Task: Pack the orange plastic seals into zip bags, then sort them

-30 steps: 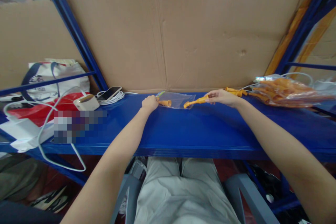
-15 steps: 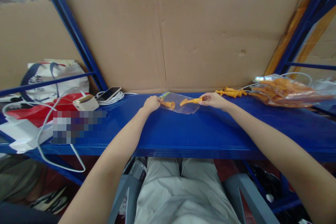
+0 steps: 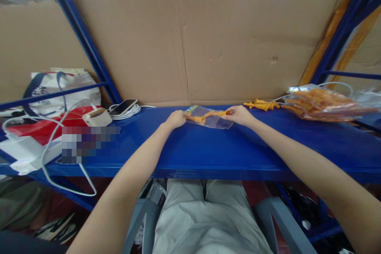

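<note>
My left hand (image 3: 176, 119) is closed on the left end of a clear plastic bag (image 3: 218, 124), by its green and yellow label (image 3: 191, 108). An orange horn-shaped plastic piece (image 3: 199, 120) points out from those fingers, its flared end facing right. Whether that piece lies inside the bag or on it, I cannot tell. Pinched in my right hand (image 3: 241, 115) is the flared end of a second orange horn-shaped piece (image 3: 218, 114). Its thin end reaches left over or into the bag, near the first piece.
Several loose orange pieces (image 3: 263, 105) lie right of my hands, beside a large clear bag of them (image 3: 321, 103). A phone (image 3: 125, 106), coiled white cable, white charger (image 3: 97, 117) and tote bag (image 3: 68, 91) are left. A cardboard sheet (image 3: 232, 39) stands behind the blue shelf (image 3: 208, 151).
My left hand and the bag have shifted slightly right. My right hand has moved a little left, so the thin end of its orange piece now meets or overlaps the other piece in view.
</note>
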`<state>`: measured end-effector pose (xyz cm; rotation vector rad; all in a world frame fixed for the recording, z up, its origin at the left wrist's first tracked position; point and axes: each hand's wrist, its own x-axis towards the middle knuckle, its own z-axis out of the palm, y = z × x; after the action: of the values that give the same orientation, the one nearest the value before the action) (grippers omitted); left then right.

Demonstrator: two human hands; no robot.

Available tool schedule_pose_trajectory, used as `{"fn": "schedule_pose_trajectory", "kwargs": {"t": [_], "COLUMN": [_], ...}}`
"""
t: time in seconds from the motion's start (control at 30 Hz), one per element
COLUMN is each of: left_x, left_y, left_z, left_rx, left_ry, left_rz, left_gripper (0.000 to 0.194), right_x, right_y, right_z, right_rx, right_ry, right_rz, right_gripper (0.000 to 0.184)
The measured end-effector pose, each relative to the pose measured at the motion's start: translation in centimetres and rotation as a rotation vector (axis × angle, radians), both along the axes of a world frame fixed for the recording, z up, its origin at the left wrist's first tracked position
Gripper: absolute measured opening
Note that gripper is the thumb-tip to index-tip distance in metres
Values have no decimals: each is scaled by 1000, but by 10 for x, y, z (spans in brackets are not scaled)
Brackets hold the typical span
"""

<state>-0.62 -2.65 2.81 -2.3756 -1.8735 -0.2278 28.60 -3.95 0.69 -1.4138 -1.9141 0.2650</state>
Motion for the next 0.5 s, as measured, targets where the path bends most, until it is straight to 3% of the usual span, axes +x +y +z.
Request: {"fn": "schedule_pose_trajectory", "kwargs": {"t": [0.27,0.5], "left_x": [0,-1], "left_y": [0,2], "left_z": [0,-1], "left_rx": [-5,-5], "left_ry": [-21,-3], "left_rz": [-2,-21], "left_gripper": [42,45], "right_x": [0,-4], "right_y": [-4,-11], "right_z": [1,2], "right_rx": [-64,-18], "right_ry": [-85,-202], "right_rz": [53,82], "right_gripper": [29,33]}}
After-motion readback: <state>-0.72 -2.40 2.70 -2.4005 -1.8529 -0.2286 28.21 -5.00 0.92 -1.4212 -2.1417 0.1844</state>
